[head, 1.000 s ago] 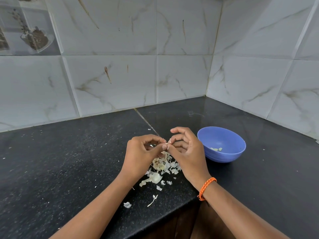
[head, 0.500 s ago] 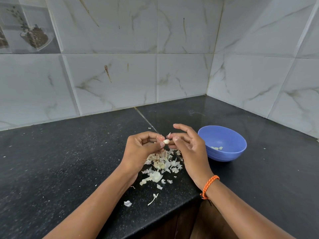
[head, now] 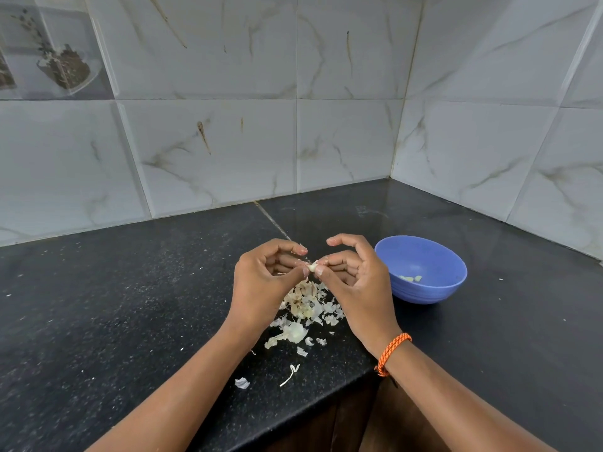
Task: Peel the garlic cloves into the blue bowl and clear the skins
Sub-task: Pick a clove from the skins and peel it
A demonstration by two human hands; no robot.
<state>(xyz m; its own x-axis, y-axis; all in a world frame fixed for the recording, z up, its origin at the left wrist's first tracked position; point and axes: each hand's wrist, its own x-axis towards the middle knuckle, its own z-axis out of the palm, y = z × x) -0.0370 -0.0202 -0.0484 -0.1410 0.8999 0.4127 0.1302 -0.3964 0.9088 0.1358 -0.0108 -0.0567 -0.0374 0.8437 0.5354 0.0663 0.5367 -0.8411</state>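
Both hands are meeting just left of the blue bowl (head: 421,269), above the black table (head: 130,305). The left hand (head: 261,282) is pinching a small garlic clove (head: 312,266) between thumb and fingertips, its grip pressed together on the clove's left end; the right hand (head: 355,282) is pinching the same clove from the bowl's side with thumb and middle finger, while its index finger is arching free above. The bowl is sitting upright on the table, apart from the right hand, and a few peeled cloves (head: 410,278) are lying at its bottom. A heap of papery skins (head: 306,305) is lying on the table directly under the hands, left of the bowl, with loose scraps (head: 242,383) trailing away from it toward the table's front edge (head: 293,415), which is running diagonally just beyond the last scraps. Open dark surface is stretching far to the left of the bowl and behind it up to the tiled wall (head: 342,141), whose corner is standing behind the bowl. An orange bracelet (head: 391,352) is circling the right wrist.
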